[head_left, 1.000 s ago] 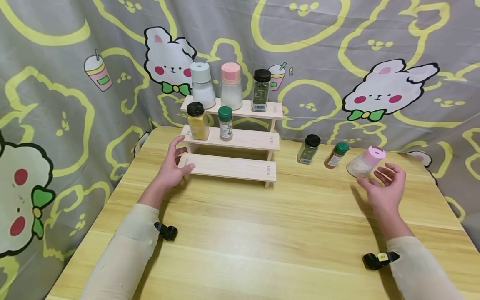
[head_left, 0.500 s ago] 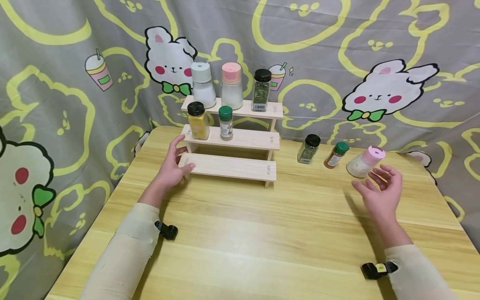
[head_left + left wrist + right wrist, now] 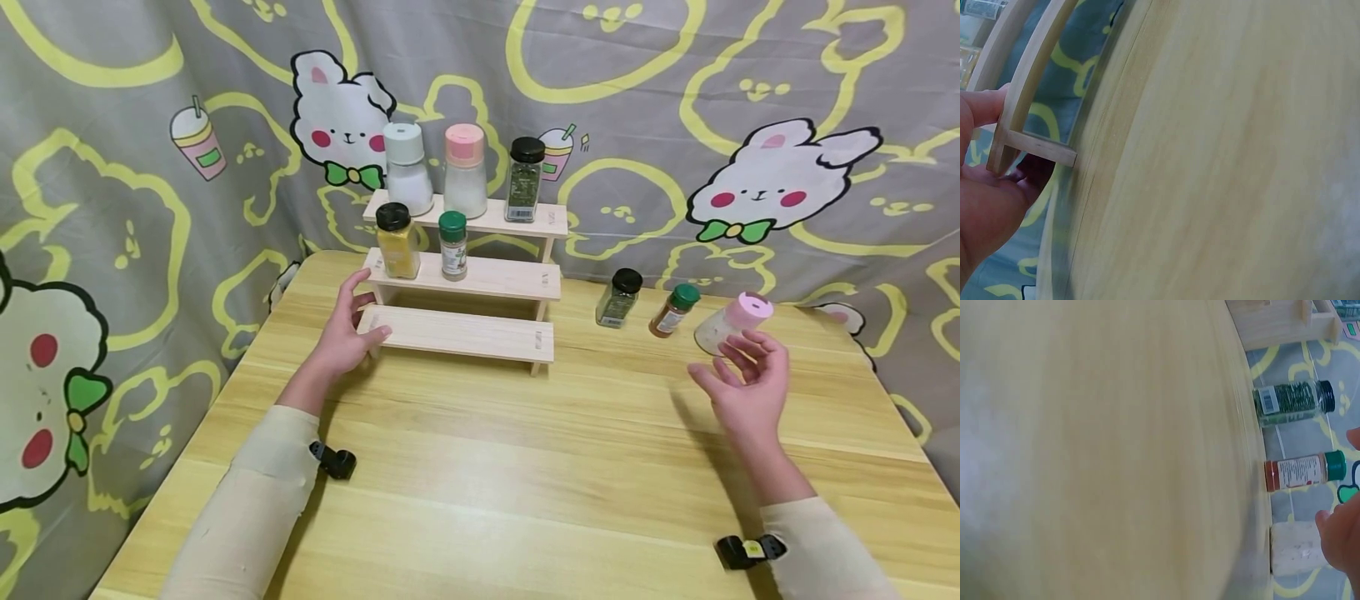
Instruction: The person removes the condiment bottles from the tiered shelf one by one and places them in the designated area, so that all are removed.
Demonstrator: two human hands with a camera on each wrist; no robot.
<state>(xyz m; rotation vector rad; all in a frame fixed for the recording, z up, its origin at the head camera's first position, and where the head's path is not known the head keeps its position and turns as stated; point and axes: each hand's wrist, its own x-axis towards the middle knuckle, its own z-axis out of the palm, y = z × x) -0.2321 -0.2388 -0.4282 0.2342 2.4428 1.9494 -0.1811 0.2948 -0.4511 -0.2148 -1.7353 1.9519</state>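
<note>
The rack point(image 3: 461, 333) stands on the tabletop point(image 3: 487, 467) at about 11 o'clock from its middle, as the head view shows it. At the rack's 8 o'clock, the left hand point(image 3: 347, 337) holds the left end of the lowest shelf, its grip pinched on the wood with the thumb over the top. On the middle shelf stand a yellow jar point(image 3: 398, 242), toward 10 o'clock, and a spice bottle point(image 3: 453, 246) with a green cap, toward 12. The top shelf bears a white shaker point(image 3: 408, 171) at 11 o'clock, a salmon shaker point(image 3: 465, 171) at 12 and a tall herb bottle point(image 3: 524, 179) at 1.

A pink jar point(image 3: 725, 323) stands at the tabletop's 2 o'clock. The right hand point(image 3: 750, 387) is near it, the jar at its 11 o'clock; its grip is spread, fingers loosely bent and thumb apart. Fingertips overlap the jar in view; contact cannot be told. Going toward 9 o'clock from this jar come a red bottle point(image 3: 673, 312), then a squat herb bottle point(image 3: 619, 298). A patterned curtain point(image 3: 630, 108) hangs behind, across 12 o'clock.
</note>
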